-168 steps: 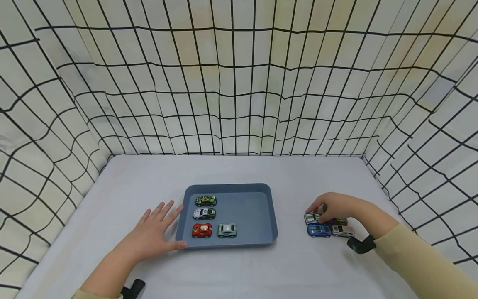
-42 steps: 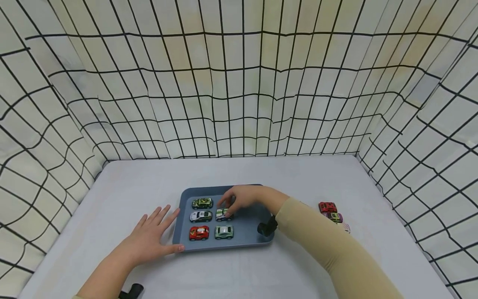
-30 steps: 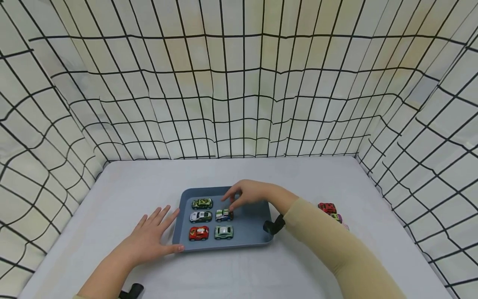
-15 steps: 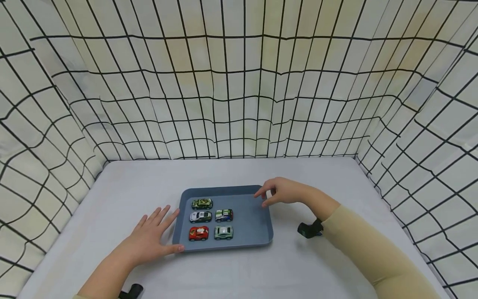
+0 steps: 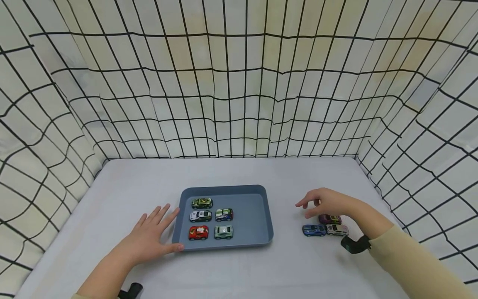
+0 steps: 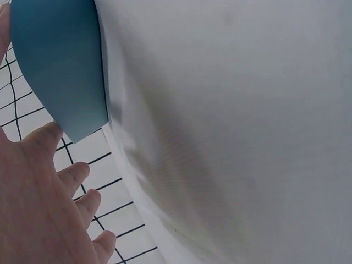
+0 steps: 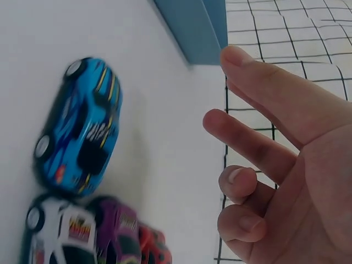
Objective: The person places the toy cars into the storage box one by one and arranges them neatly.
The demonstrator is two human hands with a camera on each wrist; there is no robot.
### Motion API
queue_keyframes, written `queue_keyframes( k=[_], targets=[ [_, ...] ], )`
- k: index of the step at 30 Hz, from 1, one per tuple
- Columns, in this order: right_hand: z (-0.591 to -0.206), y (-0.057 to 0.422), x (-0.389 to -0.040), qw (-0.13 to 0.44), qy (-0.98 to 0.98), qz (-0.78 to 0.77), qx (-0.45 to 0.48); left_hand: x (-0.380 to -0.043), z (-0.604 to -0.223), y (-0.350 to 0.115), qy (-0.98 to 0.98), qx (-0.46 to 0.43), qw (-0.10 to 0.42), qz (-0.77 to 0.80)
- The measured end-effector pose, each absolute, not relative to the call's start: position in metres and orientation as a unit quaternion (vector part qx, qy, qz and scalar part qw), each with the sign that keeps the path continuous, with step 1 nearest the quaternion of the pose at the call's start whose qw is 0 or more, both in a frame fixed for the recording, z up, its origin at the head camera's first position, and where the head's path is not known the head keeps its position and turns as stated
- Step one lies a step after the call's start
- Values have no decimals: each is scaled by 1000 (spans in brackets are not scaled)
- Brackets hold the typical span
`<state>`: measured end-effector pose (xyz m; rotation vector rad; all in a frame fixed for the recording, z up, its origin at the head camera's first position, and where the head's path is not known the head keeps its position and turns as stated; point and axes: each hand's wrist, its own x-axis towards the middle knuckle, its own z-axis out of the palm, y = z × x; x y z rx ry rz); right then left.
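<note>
My left hand (image 5: 149,238) lies with spread fingers at the left side of a blue-grey tray (image 5: 250,232), thumb and fingertip touching its edge. In the tray sit a camouflage toy car (image 5: 202,203), a white-and-black one (image 5: 200,216), a red one (image 5: 198,233), a pale green one (image 5: 223,232) and a striped one (image 5: 224,214). My right hand (image 5: 328,202) hovers, holding nothing, over the loose toy cars: a blue car (image 7: 82,126), a white car (image 5: 337,229), a purple car (image 5: 330,219) and a red car (image 7: 155,245), which the hand hides in the head view.
A white-covered table (image 5: 239,274) carries the tray and cars. Black grid netting (image 5: 239,95) over white cloth closes off the back and both sides. Black wrist camera mounts (image 5: 354,245) stick out from both sleeves.
The right hand has set the striped car in the tray's middle row, let go, and moved right, back to the loose cars. The left hand has stayed at the tray's edge.
</note>
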<state>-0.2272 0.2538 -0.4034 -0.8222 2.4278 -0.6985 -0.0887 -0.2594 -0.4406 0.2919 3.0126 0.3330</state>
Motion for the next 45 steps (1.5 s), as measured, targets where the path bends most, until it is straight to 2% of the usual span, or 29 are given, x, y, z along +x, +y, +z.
queue_keyframes(
  k=[6, 15, 29, 45],
  targets=[
    [-406, 271, -220, 252, 881, -261, -302, -89, -442, -261, 988, 96, 52, 112],
    [-413, 269, -207, 276, 893, -219, -281, -88, -440, -260, 988, 97, 48, 113],
    [-419, 267, -196, 241, 908, -158, -302, -87, -437, -259, 988, 98, 43, 108],
    [-417, 263, -210, 242, 890, -193, -336, -86, -437, -258, 989, 93, 42, 108]
  ],
)
